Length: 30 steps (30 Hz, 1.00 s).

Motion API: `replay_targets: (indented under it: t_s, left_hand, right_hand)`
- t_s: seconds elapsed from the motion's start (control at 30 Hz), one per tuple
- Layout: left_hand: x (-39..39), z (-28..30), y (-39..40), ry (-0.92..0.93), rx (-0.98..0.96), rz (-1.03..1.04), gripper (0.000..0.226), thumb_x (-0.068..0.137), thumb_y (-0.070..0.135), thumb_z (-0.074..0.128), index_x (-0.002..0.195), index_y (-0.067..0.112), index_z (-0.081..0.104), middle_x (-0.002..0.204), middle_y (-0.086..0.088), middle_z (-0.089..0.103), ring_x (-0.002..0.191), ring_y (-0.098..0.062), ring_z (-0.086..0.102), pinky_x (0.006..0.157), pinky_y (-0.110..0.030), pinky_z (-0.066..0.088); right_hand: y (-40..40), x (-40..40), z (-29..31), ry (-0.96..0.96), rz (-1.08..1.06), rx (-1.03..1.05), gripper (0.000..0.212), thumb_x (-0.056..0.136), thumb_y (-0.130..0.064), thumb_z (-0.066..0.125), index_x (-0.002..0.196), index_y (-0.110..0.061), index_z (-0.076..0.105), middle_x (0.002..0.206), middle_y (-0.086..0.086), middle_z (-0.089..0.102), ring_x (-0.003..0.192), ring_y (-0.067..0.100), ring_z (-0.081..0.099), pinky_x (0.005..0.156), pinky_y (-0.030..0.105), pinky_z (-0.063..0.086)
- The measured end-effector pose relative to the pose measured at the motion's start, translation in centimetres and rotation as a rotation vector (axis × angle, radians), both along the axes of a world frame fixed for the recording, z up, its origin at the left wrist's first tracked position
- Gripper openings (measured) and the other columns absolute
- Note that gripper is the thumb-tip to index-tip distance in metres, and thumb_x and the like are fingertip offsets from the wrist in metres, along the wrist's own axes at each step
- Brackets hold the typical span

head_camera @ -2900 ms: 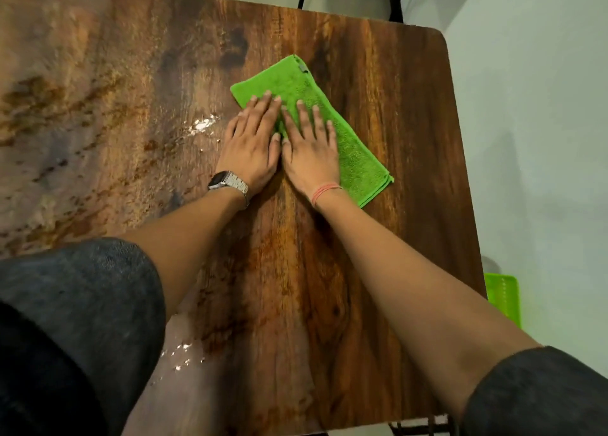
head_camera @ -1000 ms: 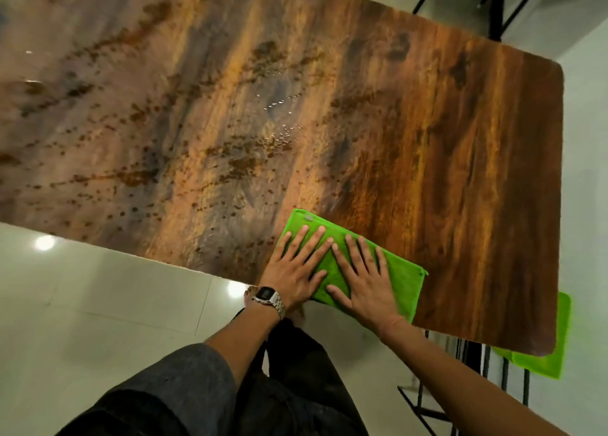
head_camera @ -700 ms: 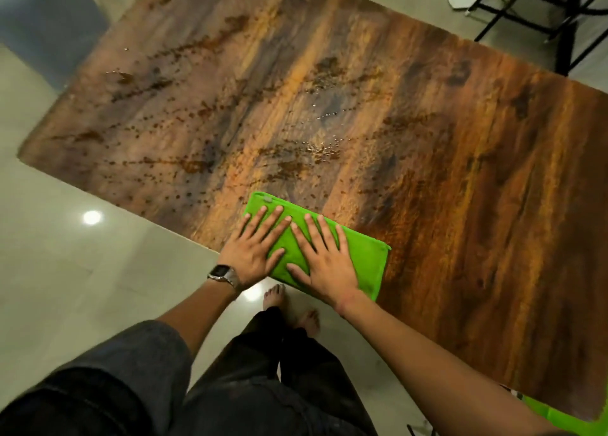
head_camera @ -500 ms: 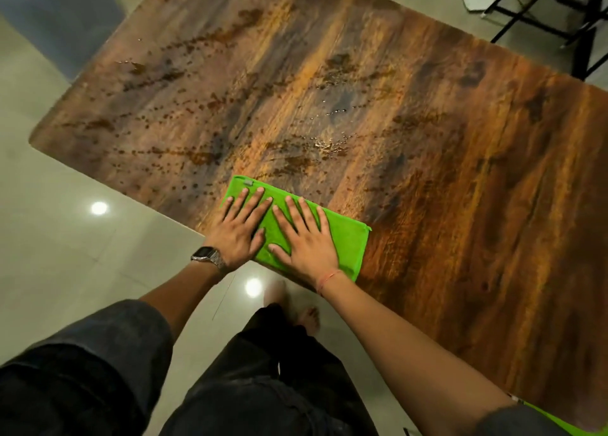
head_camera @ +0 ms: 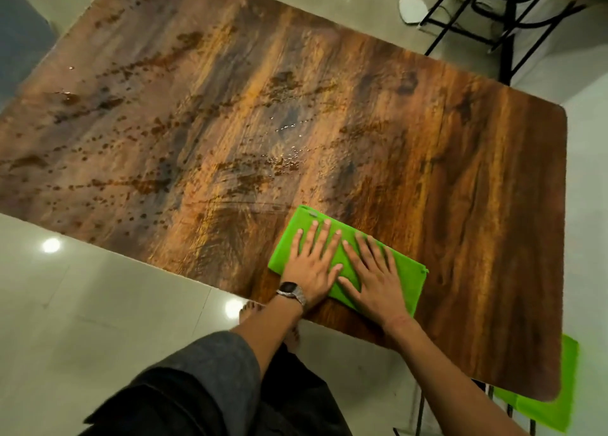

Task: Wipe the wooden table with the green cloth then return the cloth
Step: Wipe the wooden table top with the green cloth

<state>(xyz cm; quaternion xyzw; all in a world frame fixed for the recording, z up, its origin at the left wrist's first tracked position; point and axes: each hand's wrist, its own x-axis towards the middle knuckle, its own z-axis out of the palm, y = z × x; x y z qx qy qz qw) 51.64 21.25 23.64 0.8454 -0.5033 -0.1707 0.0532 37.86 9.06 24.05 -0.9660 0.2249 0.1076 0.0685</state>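
Palms flat, fingers spread: neither hand pinches or curls around anything. The left hand (head_camera: 311, 264) and right hand (head_camera: 373, 281) lie side by side, thumbs nearly touching, pressing the folded green cloth (head_camera: 403, 276) down against the wooden table (head_camera: 460, 179). The cloth sits in the lower middle of the frame, close to the table's near edge, its long side running from upper left to lower right, with a strip of green showing past the right hand's little finger.

A wristwatch (head_camera: 291, 290) with a metal band is on the left wrist; its face is too small to read. Both forearms come up from the bottom of the frame out of dark sleeves (head_camera: 210, 366).

Outward from the cloth, the wood just above and to the left shows faint arcing streaks, which look like wipe marks. Farther toward the upper left and centre, many dark droplets and a cluster of glinting beads (head_camera: 286, 159) lie on the surface. The right part of the table looks drier and even in tone.

My judgement: wiping is under way but well short of done, since most of the wet left half awaits a pass, and returning the cloth has not begun. A green object (head_camera: 556, 409) peeks out under the table's lower right corner; whether the cloth belongs there cannot be told.

No brand, label or legible writing shows anywhere.
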Motion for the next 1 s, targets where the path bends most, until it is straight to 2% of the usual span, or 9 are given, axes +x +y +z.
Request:
replay_targets:
  t_s: [0.1,0.27,0.37,0.5,0.6,0.83,1.0]
  left_hand:
    - [-4.0,-0.1,-2.8,0.085,0.027,-0.087,0.068,0.098,0.054,0.024,0.155,0.023,0.003,0.163,-0.006,-0.005,0.146,-0.027,-0.019,0.115,-0.052,-0.017]
    - [-5.0,0.1,-3.1,0.085,0.029,-0.111,0.069,0.098,0.056,0.021,0.155,0.026,-0.002,0.162,0.000,-0.014,0.148,-0.024,-0.016,0.117,-0.049,-0.015]
    - [-3.1,0.0,-1.4,0.042,0.017,-0.115,0.069,0.097,0.058,0.024,0.155,0.026,0.004,0.163,0.001,-0.006,0.149,-0.023,-0.008,0.117,-0.049,-0.013]
    - [-0.7,-0.1,1.7,0.020,0.017,-0.036,0.068,0.096,0.059,0.028,0.154,0.026,0.017,0.163,0.000,0.010,0.150,-0.025,0.010,0.120,-0.051,0.006]
    - [1.4,-0.2,4.5,0.018,0.021,0.020,0.068,0.095,0.060,0.028,0.154,0.026,0.021,0.162,0.000,0.014,0.149,-0.024,0.014,0.120,-0.051,0.012]
    - [7.3,-0.1,11.0,-0.016,0.031,0.141,0.068,0.095,0.060,0.030,0.154,0.028,0.019,0.162,0.002,0.011,0.150,-0.023,0.009,0.121,-0.048,0.008]
    - [12.4,-0.2,15.5,-0.050,0.043,0.183,0.068,0.096,0.060,0.027,0.155,0.028,0.014,0.163,0.003,0.005,0.150,-0.023,0.002,0.121,-0.047,0.001]
  right_hand:
    - [-1.7,-5.2,0.3,0.031,-0.128,-0.021,0.073,0.093,-0.068,0.026,0.156,-0.034,0.013,0.165,-0.001,0.008,0.153,0.018,0.003,0.120,0.054,0.014]
    - [-1.1,-6.7,0.4,0.056,-0.160,-0.033,0.075,0.094,-0.067,0.018,0.156,-0.024,0.020,0.165,0.007,0.013,0.152,0.025,0.007,0.119,0.057,0.014]
    - [0.1,-4.9,0.2,0.058,-0.102,-0.041,0.076,0.094,-0.067,0.020,0.155,-0.022,0.024,0.164,0.010,0.016,0.152,0.028,0.011,0.118,0.059,0.016]
    - [2.6,-1.7,0.1,0.071,-0.056,-0.034,0.076,0.094,-0.067,0.019,0.155,-0.022,0.025,0.163,0.011,0.018,0.151,0.030,0.016,0.117,0.060,0.019]
    - [4.5,1.1,0.1,0.076,-0.006,-0.016,0.076,0.094,-0.068,0.020,0.155,-0.024,0.022,0.164,0.011,0.015,0.151,0.031,0.015,0.117,0.060,0.018]
    - [9.4,8.5,0.2,0.087,0.093,0.013,0.075,0.095,-0.069,0.016,0.155,-0.025,0.025,0.162,0.011,0.024,0.149,0.032,0.022,0.115,0.060,0.021]
    - [13.4,14.0,-0.4,0.063,0.148,0.010,0.075,0.095,-0.069,0.014,0.157,-0.027,0.014,0.164,0.009,0.015,0.151,0.032,0.013,0.118,0.059,0.013]
